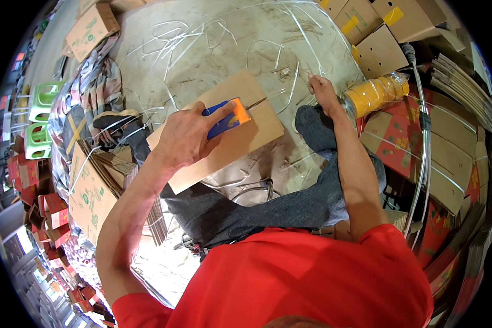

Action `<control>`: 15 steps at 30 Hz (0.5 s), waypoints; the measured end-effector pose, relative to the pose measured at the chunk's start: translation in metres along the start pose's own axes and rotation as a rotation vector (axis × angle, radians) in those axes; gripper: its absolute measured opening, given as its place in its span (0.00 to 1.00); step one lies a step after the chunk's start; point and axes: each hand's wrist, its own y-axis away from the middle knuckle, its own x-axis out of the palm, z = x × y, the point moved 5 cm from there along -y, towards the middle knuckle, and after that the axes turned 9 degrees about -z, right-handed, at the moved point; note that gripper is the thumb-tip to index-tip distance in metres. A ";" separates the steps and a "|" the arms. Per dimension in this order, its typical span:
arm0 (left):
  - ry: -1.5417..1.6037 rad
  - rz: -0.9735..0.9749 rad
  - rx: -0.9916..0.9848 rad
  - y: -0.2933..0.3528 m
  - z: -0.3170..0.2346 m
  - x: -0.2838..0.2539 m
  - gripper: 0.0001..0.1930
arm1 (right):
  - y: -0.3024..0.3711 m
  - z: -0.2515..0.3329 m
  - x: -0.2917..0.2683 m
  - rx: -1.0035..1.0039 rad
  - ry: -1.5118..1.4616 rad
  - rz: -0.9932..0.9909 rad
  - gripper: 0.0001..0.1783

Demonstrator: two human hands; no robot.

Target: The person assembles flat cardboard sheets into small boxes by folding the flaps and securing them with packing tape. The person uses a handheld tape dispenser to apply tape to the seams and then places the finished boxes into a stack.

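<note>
My left hand is closed over a blue and orange block-like tool, whose exact kind I cannot make out. The tool rests on a plain brown cardboard carton lying at a slant in front of me, with a slit near its far right side. My right hand is held out beyond my right knee, apart from the carton. Its fingers are curled together, and a thin white strip shows by the fingertips; whether they grip it is unclear.
Loose white strapping lies scattered over the dusty floor. Yellow tape rolls in clear wrap sit at right, by strapped flat cartons and metal tubes. Flattened cartons and green plastic stools stand left.
</note>
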 end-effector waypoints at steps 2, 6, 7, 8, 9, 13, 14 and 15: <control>-0.011 -0.015 0.008 -0.002 -0.001 0.000 0.39 | -0.003 -0.009 0.005 0.003 -0.043 0.005 0.24; -0.025 -0.014 0.013 -0.006 -0.002 -0.002 0.37 | -0.003 -0.036 0.022 -0.002 -0.016 -0.017 0.22; -0.030 -0.002 0.010 -0.009 -0.003 -0.002 0.36 | -0.006 -0.045 0.027 -0.010 -0.020 0.005 0.21; -0.055 0.010 0.011 -0.013 -0.005 -0.001 0.35 | -0.010 -0.061 0.032 -0.016 -0.026 0.024 0.20; -0.077 0.021 0.012 -0.017 -0.008 0.001 0.33 | -0.012 -0.075 0.035 -0.020 -0.030 0.042 0.20; -0.122 0.063 0.017 -0.027 -0.010 0.005 0.30 | -0.009 -0.111 0.062 -0.086 -0.021 0.036 0.19; -0.115 0.069 0.020 -0.027 -0.009 0.007 0.30 | -0.002 -0.117 0.072 -0.053 -0.009 0.049 0.19; -0.111 0.071 0.025 -0.027 -0.008 0.007 0.30 | 0.002 -0.121 0.080 -0.026 0.002 0.059 0.19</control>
